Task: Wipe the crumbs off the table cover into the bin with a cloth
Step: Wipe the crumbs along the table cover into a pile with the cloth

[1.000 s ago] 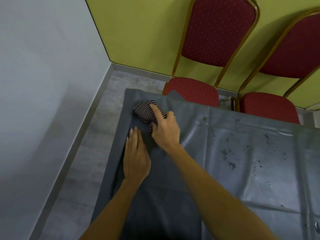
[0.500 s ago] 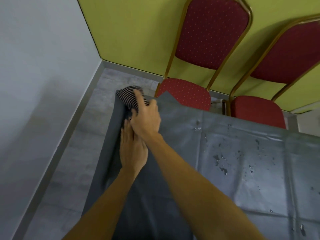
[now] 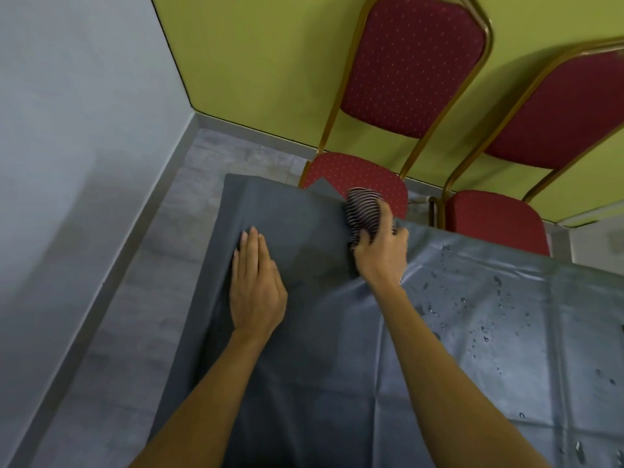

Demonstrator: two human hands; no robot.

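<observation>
A grey plastic table cover [image 3: 337,332] fills the lower right of the head view. My right hand [image 3: 381,251] grips a bunched black-and-white striped cloth [image 3: 363,211] at the cover's far edge, near its left corner. My left hand [image 3: 255,282] lies flat, palm down, fingers together, on the cover near the left edge. Small dark specks and droplets [image 3: 472,305] dot the cover to the right of my right arm. No bin is in view.
Two red padded chairs with gold frames stand behind the table, the near one [image 3: 358,173] just beyond the cloth, the other [image 3: 496,217] to the right. Grey floor [image 3: 135,298] lies to the left, bounded by a grey wall and a yellow-green wall.
My right hand has carried the cloth from the far left corner to the right along the far edge. My left hand stays flat on the cover, no longer tucked under the right hand.
</observation>
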